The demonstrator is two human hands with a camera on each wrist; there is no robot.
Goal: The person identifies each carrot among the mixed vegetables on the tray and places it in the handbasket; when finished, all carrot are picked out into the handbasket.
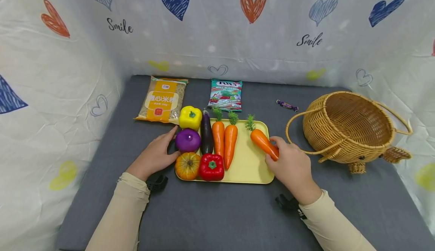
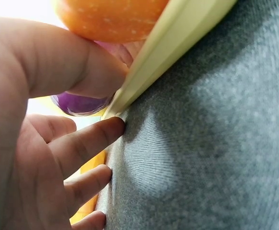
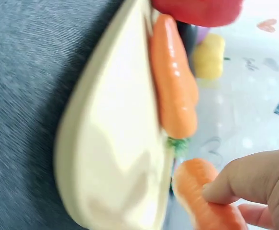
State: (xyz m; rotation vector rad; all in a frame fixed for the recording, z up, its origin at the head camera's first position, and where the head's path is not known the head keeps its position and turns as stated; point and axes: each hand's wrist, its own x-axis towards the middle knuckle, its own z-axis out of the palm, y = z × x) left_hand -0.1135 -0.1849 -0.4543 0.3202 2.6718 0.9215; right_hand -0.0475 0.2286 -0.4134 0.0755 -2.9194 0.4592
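Observation:
Over the right end of the pale yellow tray (image 1: 251, 168), my right hand (image 1: 293, 166) pinches a carrot (image 1: 261, 141) near its pointed tip, its leafy top towards the back. In the right wrist view, thumb and fingers press on that carrot (image 3: 201, 196) from both sides. Against the tray's left edge rests my left hand (image 1: 154, 156), its fingers fairly straight and the thumb touching the rim. Beside it are a purple onion (image 1: 188, 140) and a small pumpkin (image 1: 187, 166). A red pepper (image 1: 211, 167), an eggplant (image 1: 206, 134), a yellow pepper (image 1: 190, 117) and two more carrots (image 1: 230, 141) fill the tray's left half.
A wicker basket (image 1: 314, 124) with handles stands at the right. Behind the tray lie a yellow grain bag (image 1: 162, 100) and a green candy bag (image 1: 225, 94). A small purple-wrapped candy (image 1: 287, 105) lies left of the basket. A printed curtain (image 1: 217, 28) closes off the back.

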